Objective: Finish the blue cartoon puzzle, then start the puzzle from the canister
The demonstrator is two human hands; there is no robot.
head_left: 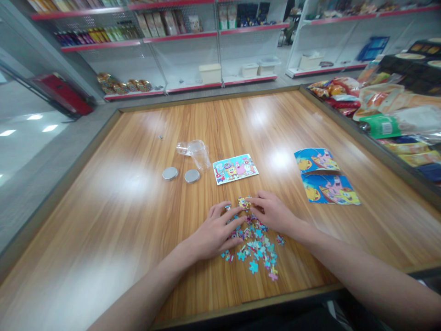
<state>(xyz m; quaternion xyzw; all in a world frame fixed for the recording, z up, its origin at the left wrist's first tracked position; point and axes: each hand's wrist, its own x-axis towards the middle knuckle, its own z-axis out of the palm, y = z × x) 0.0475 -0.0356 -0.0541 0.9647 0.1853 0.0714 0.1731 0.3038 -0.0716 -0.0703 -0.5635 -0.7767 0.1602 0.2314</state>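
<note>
A small joined patch of yellow jigsaw puzzle pieces [244,203] lies flat on the table between my hands. My left hand [217,232] is open, its fingers spread over the loose pieces and the index fingertip at the patch's lower edge. From the other side, my right hand [274,212] reaches the patch with its index fingertip, the thumb held apart below. Loose jigsaw pieces [258,248], many light blue and some pink or purple, are heaped below the hands; my left fingers hide part of them. Just beyond stands the flat cartoon picture card [235,169].
Left of the card are a clear plastic cup [200,154] and two round silver lids [192,176], [170,173]. A folded blue cartoon sheet [327,177] lies to the right. Snack packets [386,110] crowd beyond the table's right edge; store shelves [186,37] line the back.
</note>
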